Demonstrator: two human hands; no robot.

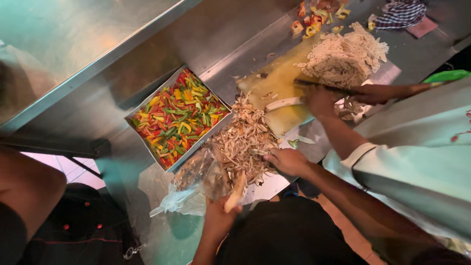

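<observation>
While left hand point(218, 216) holds root point(236, 192), right hand point(287, 161) peels.

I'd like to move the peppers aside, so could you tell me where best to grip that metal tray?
Grip the metal tray by its raised rim at two opposite edges, probably the far-left and the near one, coming from above. It is shallow and heaped with pepper strips; the peelings pile crowds its right side.

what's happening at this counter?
Vegetable prep on a steel counter. The left hand holds a pale peeled root; the right hand rests on a pile of peelings. A co-worker's hands cut another pale root with a knife on a yellow board. A tray of sliced peppers sits alongside.
</observation>
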